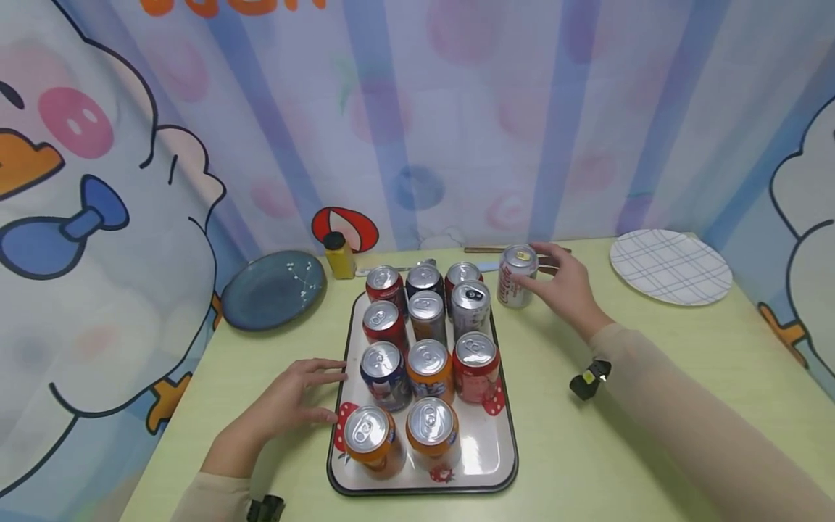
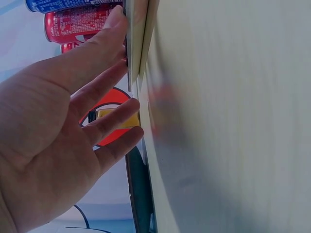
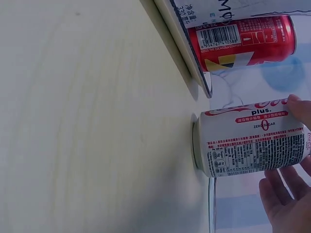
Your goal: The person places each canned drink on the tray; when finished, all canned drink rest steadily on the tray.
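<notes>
My right hand [image 1: 566, 291] holds a white soda can [image 1: 514, 288] with red Coca-Cola lettering between thumb and fingers. In the right wrist view this can [image 3: 252, 141] stands upright, its base at the table surface, just off the tray's far right side. A white tray [image 1: 483, 460] with a dark rim and strawberry prints carries several upright soda cans. Two orange cans [image 1: 385, 464] are at its near end, with red, blue and grey ones behind. My left hand [image 1: 280, 402] is at the tray's left edge, fingers spread and fingertips right at the rim, holding nothing.
Beyond the tray's left side lies a dark blue plate [image 1: 270, 293], with a yellow bottle [image 1: 339, 259] with a black cap beside it. Chopsticks [image 1: 483, 250] and other cutlery lie along the back. At the far right is a white checked plate [image 1: 672, 268]. A printed curtain [image 1: 457, 145] hangs behind.
</notes>
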Available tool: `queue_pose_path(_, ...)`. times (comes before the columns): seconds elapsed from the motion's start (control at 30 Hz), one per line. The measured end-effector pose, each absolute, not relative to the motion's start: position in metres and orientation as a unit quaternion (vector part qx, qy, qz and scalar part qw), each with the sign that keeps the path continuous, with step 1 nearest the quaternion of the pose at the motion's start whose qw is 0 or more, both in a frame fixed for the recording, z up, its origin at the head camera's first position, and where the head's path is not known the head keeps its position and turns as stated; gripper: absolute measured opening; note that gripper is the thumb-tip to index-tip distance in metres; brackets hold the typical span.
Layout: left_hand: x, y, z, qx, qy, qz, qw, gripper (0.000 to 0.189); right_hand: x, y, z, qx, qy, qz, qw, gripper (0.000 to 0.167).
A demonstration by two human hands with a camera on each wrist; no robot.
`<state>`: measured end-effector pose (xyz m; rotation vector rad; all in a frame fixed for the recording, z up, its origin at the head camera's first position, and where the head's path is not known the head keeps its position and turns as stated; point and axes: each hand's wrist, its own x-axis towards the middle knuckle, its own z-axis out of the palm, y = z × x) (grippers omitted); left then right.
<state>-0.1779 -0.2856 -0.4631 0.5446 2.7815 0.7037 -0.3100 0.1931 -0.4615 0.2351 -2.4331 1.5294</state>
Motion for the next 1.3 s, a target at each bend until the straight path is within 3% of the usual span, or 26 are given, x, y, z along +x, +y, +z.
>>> queue_pose_path(0.43, -0.177, -0.284, -0.463, 0.188, 0.946, 0.242, 0.108, 0.064, -0.292, 0.192, -0.460, 0.071, -0.838, 0.519, 0.152, 0.064)
queue_pose_path(0.87, -0.176, -0.285, -0.465, 0.207, 0.945, 0.237, 0.090, 0.065, -0.209, 0.201, -0.445, 0.125, -0.841, 0.498, 0.172, 0.060)
queue_pose_path(1.3, -0.176, -0.285, -0.465, 0.203, 0.945, 0.238, 0.093, 0.065, -0.132, 0.194, -0.445, 0.207, -0.806, 0.536, 0.144, 0.070)
